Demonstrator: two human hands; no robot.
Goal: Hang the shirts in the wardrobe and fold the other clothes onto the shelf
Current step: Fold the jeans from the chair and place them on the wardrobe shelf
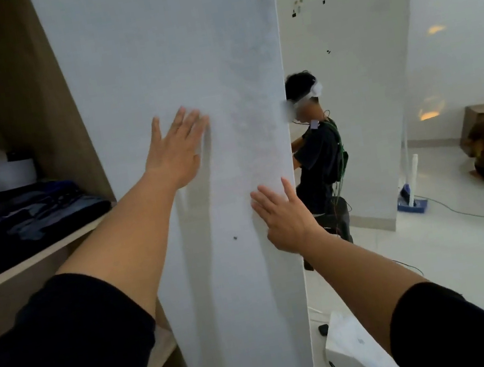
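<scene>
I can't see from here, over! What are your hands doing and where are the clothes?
Left hand, right hand: flat on wardrobe door. Folded clothes on shelf. Nothing blocking.

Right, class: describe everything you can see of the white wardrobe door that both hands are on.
The wardrobe door is a tall, flat white panel with a matte, faintly mottled face and one small dark speck low down. It stands ajar, leaving the wooden shelf with folded dark clothes visible to its left. The left hand lies flat against its face; the right hand presses near its right edge.

Home bedroom: wardrobe (170, 67), folded clothes (39, 207).
</scene>
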